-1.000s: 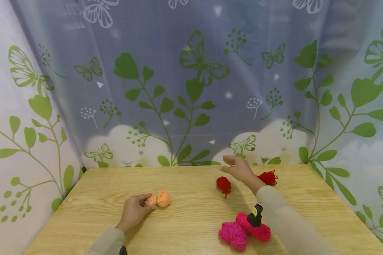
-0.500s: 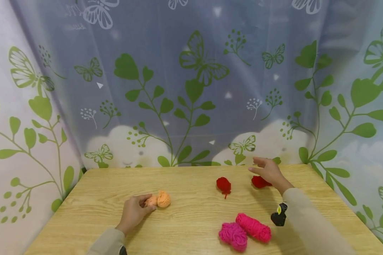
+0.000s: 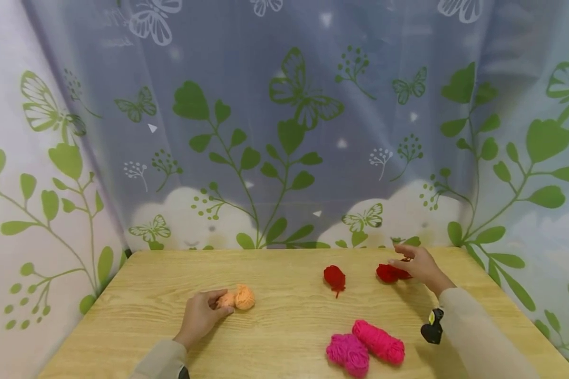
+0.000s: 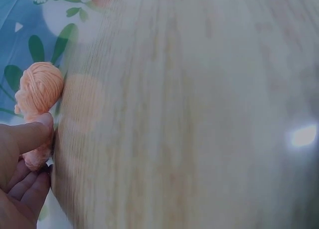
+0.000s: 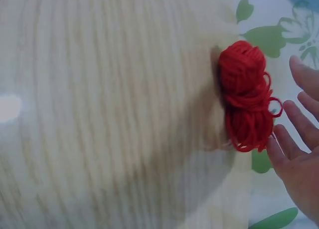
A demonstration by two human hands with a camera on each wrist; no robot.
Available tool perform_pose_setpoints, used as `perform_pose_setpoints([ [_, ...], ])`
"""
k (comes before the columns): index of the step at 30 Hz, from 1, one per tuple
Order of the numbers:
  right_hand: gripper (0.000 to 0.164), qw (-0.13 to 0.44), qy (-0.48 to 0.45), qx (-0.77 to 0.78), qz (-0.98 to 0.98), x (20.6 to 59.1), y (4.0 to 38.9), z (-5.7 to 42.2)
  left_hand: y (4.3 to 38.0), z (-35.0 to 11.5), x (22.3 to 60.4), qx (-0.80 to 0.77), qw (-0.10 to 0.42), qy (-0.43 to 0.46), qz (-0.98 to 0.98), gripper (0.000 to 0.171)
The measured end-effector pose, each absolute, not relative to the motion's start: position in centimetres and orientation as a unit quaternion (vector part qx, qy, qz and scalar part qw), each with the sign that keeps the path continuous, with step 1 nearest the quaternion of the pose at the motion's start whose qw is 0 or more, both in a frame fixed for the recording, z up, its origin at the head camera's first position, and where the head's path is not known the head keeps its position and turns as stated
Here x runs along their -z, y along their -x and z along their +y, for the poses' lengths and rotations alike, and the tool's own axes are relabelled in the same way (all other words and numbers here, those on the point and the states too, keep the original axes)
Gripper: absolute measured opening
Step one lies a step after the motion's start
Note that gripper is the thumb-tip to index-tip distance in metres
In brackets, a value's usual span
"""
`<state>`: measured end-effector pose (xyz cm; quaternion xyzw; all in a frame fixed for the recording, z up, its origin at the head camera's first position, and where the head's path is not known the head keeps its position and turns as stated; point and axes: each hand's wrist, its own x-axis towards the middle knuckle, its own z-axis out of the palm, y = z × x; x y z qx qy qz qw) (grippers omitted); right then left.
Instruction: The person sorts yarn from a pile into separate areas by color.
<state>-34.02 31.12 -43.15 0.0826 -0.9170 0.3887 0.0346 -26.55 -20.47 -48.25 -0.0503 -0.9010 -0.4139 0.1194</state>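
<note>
My left hand grips one end of a peach-orange yarn bundle, tied in at the middle, on the left part of the table. In the left wrist view the thumb lies across the peach yarn and its round far lobe stays uncovered. At the back right, my right hand is over a red yarn bundle, hiding its right end. The right wrist view shows this red skein, loops loose on one side, beside the spread fingers of the right hand; they do not close round it.
A smaller dark-red yarn ball with a loose tail lies left of the red bundle. Near the front, a magenta yarn bundle touches a hot-pink skein. A printed curtain stands behind the wooden table.
My right hand has moved right, from above the dark-red ball to the red bundle, and lowered. My left hand keeps its grip on the peach yarn; the view has shifted slightly.
</note>
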Motion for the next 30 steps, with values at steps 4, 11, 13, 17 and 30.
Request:
perform_pose_setpoints([
  [4, 0.061, 0.038, -0.072, -0.379, -0.922, 44.4, 33.9, 31.4, 26.5, -20.5, 48.3, 0.411, 0.118, 0.047, -0.903, 0.042],
  [11, 0.054, 0.047, -0.049, -0.38, -0.923, 46.6, 33.2, 31.7, 26.6, -20.5, 48.3, 0.403, 0.124, 0.061, -0.905, 0.043],
  [13, 0.052, 0.054, -0.044, -0.382, -0.922, 46.8, 33.0, 31.6, 26.6, -20.5, 48.3, 0.401, 0.124, 0.061, -0.906, 0.043],
  [17, 0.05, 0.064, -0.035, -0.379, -0.922, 46.8, 32.8, 31.5, 26.6, -20.5, 48.2, 0.396, 0.123, 0.062, -0.908, 0.043],
  [30, 0.048, 0.063, -0.022, -0.365, -0.929, 46.7, 32.7, 31.2, 26.5, -20.3, 48.3, 0.412, 0.115, 0.06, -0.902, 0.045],
])
